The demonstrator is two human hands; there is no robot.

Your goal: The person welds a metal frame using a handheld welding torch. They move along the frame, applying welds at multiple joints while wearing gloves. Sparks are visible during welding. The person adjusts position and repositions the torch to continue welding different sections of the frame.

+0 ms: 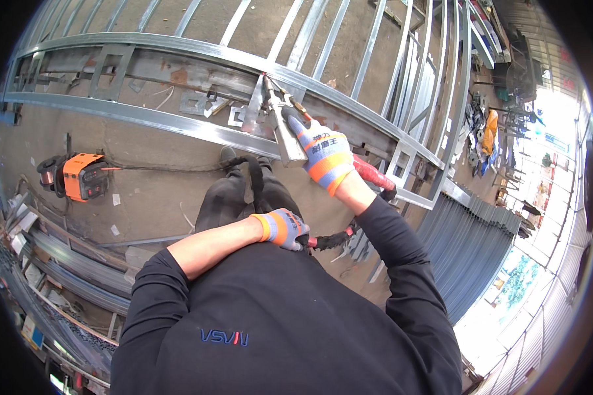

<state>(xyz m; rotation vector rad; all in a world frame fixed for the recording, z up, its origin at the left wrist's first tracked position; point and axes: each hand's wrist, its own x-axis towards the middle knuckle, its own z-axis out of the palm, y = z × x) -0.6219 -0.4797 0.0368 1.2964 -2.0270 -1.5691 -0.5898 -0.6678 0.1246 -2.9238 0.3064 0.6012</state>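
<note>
My right hand (pixel 328 155), in a grey and orange work glove, is closed around a silver welding gun (pixel 284 135). The gun's narrow tip points away from me and meets the near long rail of a galvanized steel frame (pixel 197 54) where a crossbar joins it. A red-sleeved hose (pixel 374 174) runs back from the gun past my right wrist. My left hand (pixel 284 228), gloved alike, rests at my waist with its fingers closed on a black and red cable (pixel 329 241). Its fingertips are partly hidden.
An orange and black wire feeder (pixel 82 176) stands on the floor at the left, its black cable (pixel 178 167) running toward my legs. Stacked metal profiles (pixel 79 263) lie at the lower left. Grey corrugated sheets (pixel 470 240) are at the right. My feet are just below the frame's lower rail (pixel 158 122).
</note>
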